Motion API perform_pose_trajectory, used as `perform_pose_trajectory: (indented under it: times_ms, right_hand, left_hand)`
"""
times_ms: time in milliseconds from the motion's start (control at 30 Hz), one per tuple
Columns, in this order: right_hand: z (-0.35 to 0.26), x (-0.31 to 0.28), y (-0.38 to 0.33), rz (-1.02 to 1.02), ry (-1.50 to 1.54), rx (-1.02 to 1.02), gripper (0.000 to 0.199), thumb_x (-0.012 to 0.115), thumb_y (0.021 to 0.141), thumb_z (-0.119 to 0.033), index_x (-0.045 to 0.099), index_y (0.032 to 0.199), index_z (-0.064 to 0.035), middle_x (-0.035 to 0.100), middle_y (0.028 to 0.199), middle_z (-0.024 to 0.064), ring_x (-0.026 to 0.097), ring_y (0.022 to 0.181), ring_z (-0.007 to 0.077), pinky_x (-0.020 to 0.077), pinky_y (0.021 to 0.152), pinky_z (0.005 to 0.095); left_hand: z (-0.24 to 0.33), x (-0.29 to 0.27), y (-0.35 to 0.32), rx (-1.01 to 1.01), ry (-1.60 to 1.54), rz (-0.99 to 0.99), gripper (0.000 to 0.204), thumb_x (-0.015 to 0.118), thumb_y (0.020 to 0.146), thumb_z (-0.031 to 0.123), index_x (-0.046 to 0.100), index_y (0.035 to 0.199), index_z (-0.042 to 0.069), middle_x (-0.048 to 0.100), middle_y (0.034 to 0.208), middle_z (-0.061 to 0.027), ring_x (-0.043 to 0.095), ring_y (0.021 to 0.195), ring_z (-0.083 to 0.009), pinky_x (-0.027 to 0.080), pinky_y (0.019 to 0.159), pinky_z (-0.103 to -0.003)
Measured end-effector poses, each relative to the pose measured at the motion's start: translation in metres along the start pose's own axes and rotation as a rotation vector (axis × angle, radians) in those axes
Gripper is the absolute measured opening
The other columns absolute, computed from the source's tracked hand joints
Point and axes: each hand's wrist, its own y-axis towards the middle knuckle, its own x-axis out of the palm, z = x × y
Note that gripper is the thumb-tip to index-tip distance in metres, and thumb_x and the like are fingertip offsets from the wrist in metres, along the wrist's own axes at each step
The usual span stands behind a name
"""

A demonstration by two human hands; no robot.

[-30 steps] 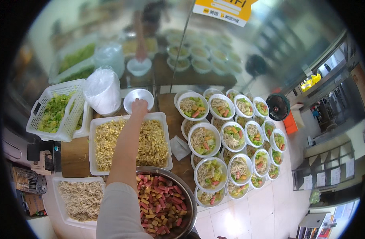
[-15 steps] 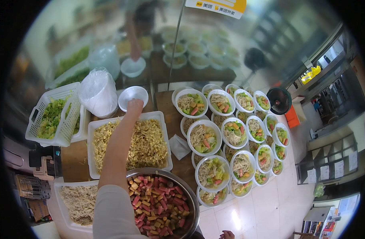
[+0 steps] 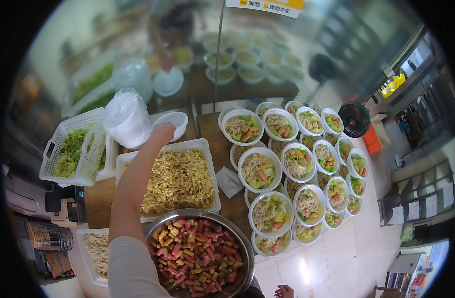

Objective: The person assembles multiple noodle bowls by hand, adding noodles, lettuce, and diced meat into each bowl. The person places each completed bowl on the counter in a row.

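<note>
Near glass point(image 3: 212, 59), round white bowl point(image 3: 176, 119)

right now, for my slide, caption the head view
Left hand holding a white bowl by its rim beyond a tray of yellow sprouts, filled bowls to the right.

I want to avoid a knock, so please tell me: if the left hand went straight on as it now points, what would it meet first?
The left hand would meet the empty bowl first, and perhaps holds it now. Past that, the glass seems next, but depth is unclear.
</note>
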Motion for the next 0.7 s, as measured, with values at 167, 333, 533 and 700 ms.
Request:
perform_pose_trajectory:
  times_ms: [167,333,533,700]
  right_hand:
    - [0.018,-0.012,-0.002,0.027,0.012,0.064,0.032,0.048,0.091,-0.024,0.057,0.11,-0.0009,0.064,0.084,0.0138,0.063,0.066,0.0208,0.0509,0.054,0.0287]
    - [0.038,-0.013,-0.008,0.039,0.018,0.126,0.033,0.049,0.09,-0.026,0.057,0.11,-0.0006,0.064,0.085,0.0149,0.064,0.066,0.0216,0.0513,0.053,0.029]
    - [0.038,-0.008,-0.001,0.025,0.001,0.112,0.033,0.05,0.091,-0.027,0.057,0.109,-0.0006,0.064,0.084,0.0149,0.064,0.065,0.0214,0.052,0.053,0.0293]
    - [0.033,-0.007,0.004,0.018,-0.002,0.101,0.032,0.049,0.091,-0.026,0.058,0.108,-0.0012,0.064,0.083,0.0147,0.064,0.064,0.0211,0.0523,0.053,0.0298]
  left_hand:
    - [0.023,0.002,-0.003,-0.107,0.185,0.0,0.007,0.059,0.076,0.008,0.063,0.081,0.006,0.063,0.088,-0.0114,0.063,0.083,-0.0254,0.052,0.07,-0.036]
    - [0.022,0.001,-0.007,-0.122,0.285,0.12,0.011,0.059,0.075,0.005,0.06,0.086,0.007,0.06,0.088,-0.0082,0.063,0.083,-0.0219,0.053,0.068,-0.034]
    - [0.014,0.006,-0.013,-0.11,0.29,0.141,0.013,0.059,0.074,0.005,0.058,0.087,0.007,0.059,0.088,-0.0074,0.063,0.082,-0.0214,0.053,0.069,-0.033]
    - [0.009,-0.008,-0.017,-0.17,0.283,0.173,0.017,0.059,0.074,0.006,0.057,0.09,0.007,0.059,0.09,-0.0083,0.061,0.085,-0.0218,0.052,0.071,-0.031]
